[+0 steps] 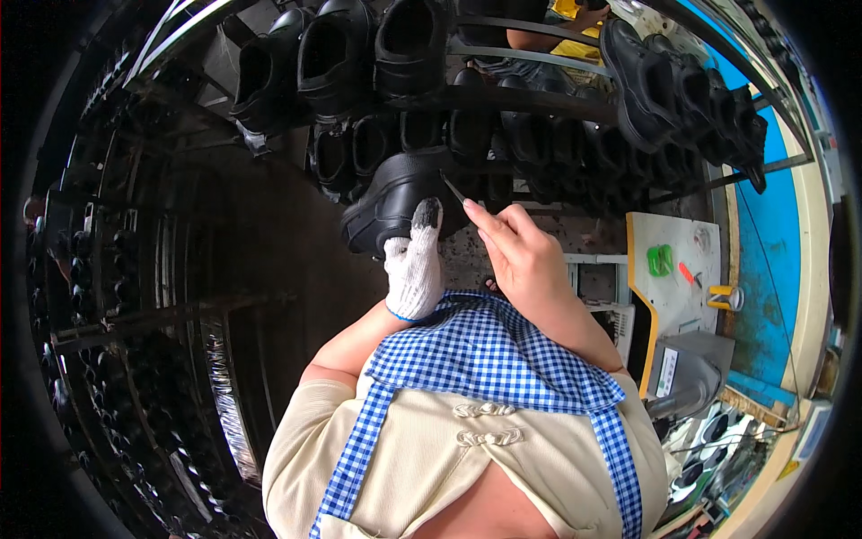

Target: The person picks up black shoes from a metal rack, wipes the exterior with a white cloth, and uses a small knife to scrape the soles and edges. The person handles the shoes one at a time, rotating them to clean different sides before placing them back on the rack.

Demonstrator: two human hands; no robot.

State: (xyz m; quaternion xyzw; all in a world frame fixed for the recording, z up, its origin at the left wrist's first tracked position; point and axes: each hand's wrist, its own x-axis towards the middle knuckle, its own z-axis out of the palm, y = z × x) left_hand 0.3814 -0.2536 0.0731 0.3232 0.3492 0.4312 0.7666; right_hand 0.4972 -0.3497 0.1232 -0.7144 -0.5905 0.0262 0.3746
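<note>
In front of my chest is a black shoe (395, 193), held up in my left hand (417, 260). That hand wears a white knitted glove, its thumb dark with stain and pressed along the shoe's side; the other fingers are hidden behind the shoe. My bare right hand (521, 250) pinches a thin, dark, pointed tool (453, 188) between thumb and fingers. The tool's tip is at the shoe's right edge; whether it touches, I cannot tell. Its exact kind is too small to make out.
Racks of black shoes (334, 56) stand ahead, more shoes (642, 85) at far right. Dark shelving (99, 328) lines the left. On a white table (669, 235) at right are a green object (660, 260), a red-handled tool (689, 273) and a can (724, 297). Beyond the racks a person (539, 40) is partly visible.
</note>
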